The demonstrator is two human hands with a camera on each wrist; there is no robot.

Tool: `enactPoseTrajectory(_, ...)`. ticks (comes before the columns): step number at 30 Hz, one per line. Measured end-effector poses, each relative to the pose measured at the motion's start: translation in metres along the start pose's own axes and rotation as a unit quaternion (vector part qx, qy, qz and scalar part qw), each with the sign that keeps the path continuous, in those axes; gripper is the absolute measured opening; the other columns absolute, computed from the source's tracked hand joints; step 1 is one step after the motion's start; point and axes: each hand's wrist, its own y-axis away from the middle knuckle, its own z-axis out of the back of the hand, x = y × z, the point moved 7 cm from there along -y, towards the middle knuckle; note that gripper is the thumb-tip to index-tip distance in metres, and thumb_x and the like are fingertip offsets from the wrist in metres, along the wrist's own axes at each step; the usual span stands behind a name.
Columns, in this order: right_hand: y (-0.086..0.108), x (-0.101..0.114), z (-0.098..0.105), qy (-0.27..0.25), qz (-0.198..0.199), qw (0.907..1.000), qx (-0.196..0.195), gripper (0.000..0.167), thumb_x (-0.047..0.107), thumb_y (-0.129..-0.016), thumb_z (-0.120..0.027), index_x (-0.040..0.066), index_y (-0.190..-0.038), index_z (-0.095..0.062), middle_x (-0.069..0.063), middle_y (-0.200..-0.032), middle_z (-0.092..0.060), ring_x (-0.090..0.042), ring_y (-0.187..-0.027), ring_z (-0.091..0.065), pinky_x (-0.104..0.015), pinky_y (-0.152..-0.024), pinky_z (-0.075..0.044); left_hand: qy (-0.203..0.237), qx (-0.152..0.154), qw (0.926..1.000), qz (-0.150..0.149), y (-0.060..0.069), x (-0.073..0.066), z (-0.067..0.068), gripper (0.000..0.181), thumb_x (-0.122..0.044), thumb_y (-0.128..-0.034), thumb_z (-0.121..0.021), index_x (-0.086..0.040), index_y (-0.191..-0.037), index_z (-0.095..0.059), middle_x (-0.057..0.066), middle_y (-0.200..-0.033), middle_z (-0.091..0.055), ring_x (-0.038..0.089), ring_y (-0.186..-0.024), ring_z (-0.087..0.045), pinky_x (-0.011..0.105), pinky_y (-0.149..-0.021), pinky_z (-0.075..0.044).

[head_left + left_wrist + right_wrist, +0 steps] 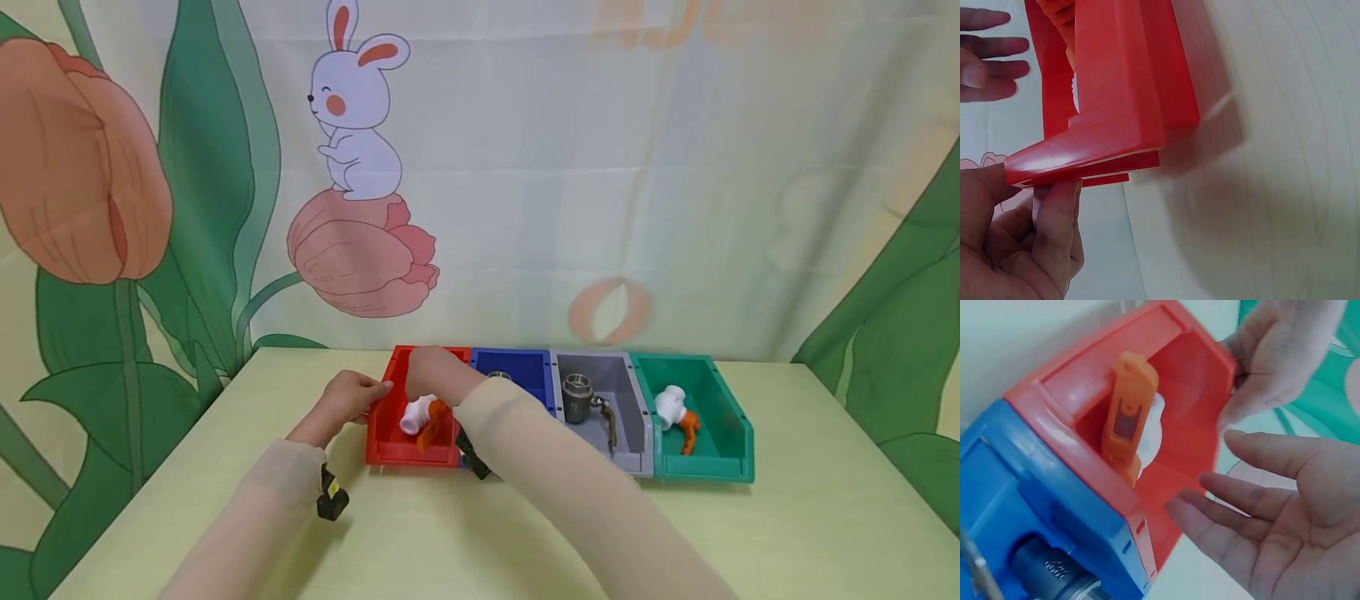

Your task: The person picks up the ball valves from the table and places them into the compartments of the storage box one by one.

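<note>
My left hand grips the left rim of the red bin; in the left wrist view its thumb and fingers pinch that edge. My right hand is over the back of the red bin. In the right wrist view the right hand has its fingers spread and holds nothing. Inside the red bin lies a white plastic valve with an orange handle. The right forearm hides part of the blue bin in the head view.
The blue bin holds a dark metal fitting. Right of it, a grey bin holds a metal valve with a brass-coloured lever. A green bin at the far right holds another white valve with an orange handle. A printed curtain hangs behind.
</note>
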Motion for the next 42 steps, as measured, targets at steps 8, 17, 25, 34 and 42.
enactPoseTrajectory(8, 0.038, -0.015, 0.01, -0.059, 0.117, 0.9914, -0.002, 0.031, 0.022, -0.097, -0.069, 0.008, -0.07, -0.064, 0.002, -0.06, -0.044, -0.012, -0.056, -0.039, -0.019, -0.055, -0.035, 0.005, 0.001, 0.9999, 0.01, 0.0, 0.001, -0.004, 0.045, -0.025, -0.1045, -0.057, 0.008, -0.135, -0.059, 0.024, -0.129, -0.066, 0.028, -0.102, -0.066, 0.038, -0.094, -0.063)
enactPoseTrajectory(17, 0.098, -0.043, 0.017, -0.152, 0.197, 0.9675, -0.044, 0.02, 0.018, -0.099, -0.066, 0.007, -0.112, -0.076, -0.006, -0.1, -0.077, -0.014, -0.076, -0.059, -0.02, -0.065, -0.05, 0.001, -0.01, 0.9998, 0.017, -0.002, 0.001, 0.001, 0.045, -0.025, -0.1044, -0.057, 0.008, -0.135, -0.059, 0.024, -0.128, -0.065, 0.027, -0.099, -0.065, 0.035, -0.091, -0.063)
enactPoseTrajectory(25, 0.139, -0.071, 0.008, -0.203, 0.23, 0.9495, -0.069, 0.018, 0.016, -0.1, -0.065, 0.008, -0.11, -0.076, -0.002, -0.102, -0.074, -0.013, -0.092, -0.063, -0.02, -0.072, -0.053, 0.038, -0.004, 0.999, 0.023, -0.005, 0.008, -0.003, 0.052, -0.031, -0.1044, -0.057, 0.006, -0.141, -0.054, 0.025, -0.139, -0.06, 0.031, -0.11, -0.064, 0.037, -0.096, -0.061)
enactPoseTrajectory(34, 0.173, -0.117, 0.005, -0.234, 0.227, 0.9424, -0.076, 0.018, 0.023, -0.101, -0.064, 0.009, -0.108, -0.074, -0.004, -0.106, -0.075, -0.009, -0.094, -0.065, -0.018, -0.073, -0.055, 0.049, -0.006, 0.9987, 0.015, -0.005, 0.009, -0.003, 0.055, -0.03, -0.1057, -0.054, 0.005, -0.148, -0.046, 0.027, -0.147, -0.054, 0.039, -0.124, -0.061, 0.044, -0.105, -0.057)
enactPoseTrajectory(42, 0.191, -0.168, -0.008, -0.252, 0.179, 0.9483, -0.071, 0.018, 0.024, -0.101, -0.065, 0.011, -0.108, -0.074, -0.003, -0.106, -0.075, -0.007, -0.093, -0.064, -0.019, -0.073, -0.056, -0.008, 0.012, 0.9996, -0.026, 0.011, -0.01, -0.001, 0.064, -0.026, -0.1056, -0.051, 0.004, -0.156, -0.028, 0.032, -0.15, -0.045, 0.044, -0.129, -0.057, 0.049, -0.102, -0.057)
